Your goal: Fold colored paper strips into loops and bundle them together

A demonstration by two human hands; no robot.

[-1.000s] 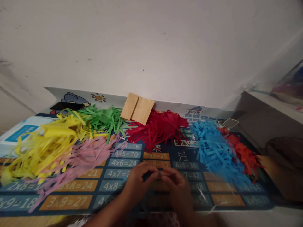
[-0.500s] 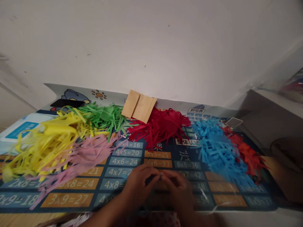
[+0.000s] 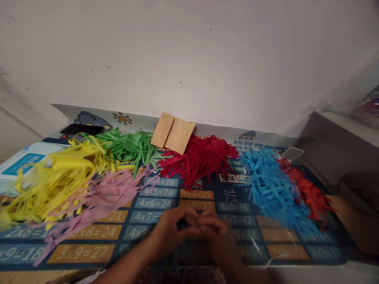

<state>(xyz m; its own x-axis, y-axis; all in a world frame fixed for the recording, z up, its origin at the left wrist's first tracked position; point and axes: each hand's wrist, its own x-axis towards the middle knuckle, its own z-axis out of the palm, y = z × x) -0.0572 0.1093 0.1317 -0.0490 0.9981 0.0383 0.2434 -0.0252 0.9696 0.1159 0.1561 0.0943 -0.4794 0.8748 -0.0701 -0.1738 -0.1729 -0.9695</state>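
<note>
My left hand (image 3: 174,227) and my right hand (image 3: 215,228) meet fingertip to fingertip above the multiplication-table mat (image 3: 81,253), low in the middle of the view. Both are curled into a pinch. Whatever lies between the fingertips is too small and dark to make out. Beyond the hands lies a heap of red paper strips (image 3: 204,159), with a folded brown paper bag (image 3: 174,133) resting against its left side. Blue paper strips (image 3: 274,189) spread out to the right of my right hand, and pink strips (image 3: 109,193) to the left of my left hand.
Yellow strips (image 3: 68,169) and green strips (image 3: 130,144) pile up on the left, near a pale blue packet (image 3: 23,163) and a black flat object (image 3: 82,129). Orange-red strips (image 3: 308,189) lie beside a box (image 3: 346,154) at right. A white wall (image 3: 183,59) rises behind.
My fingers have shifted slightly, the fingertips now pressed closer together. The view has tilted a little; the paper heaps and the bag stay in place.
</note>
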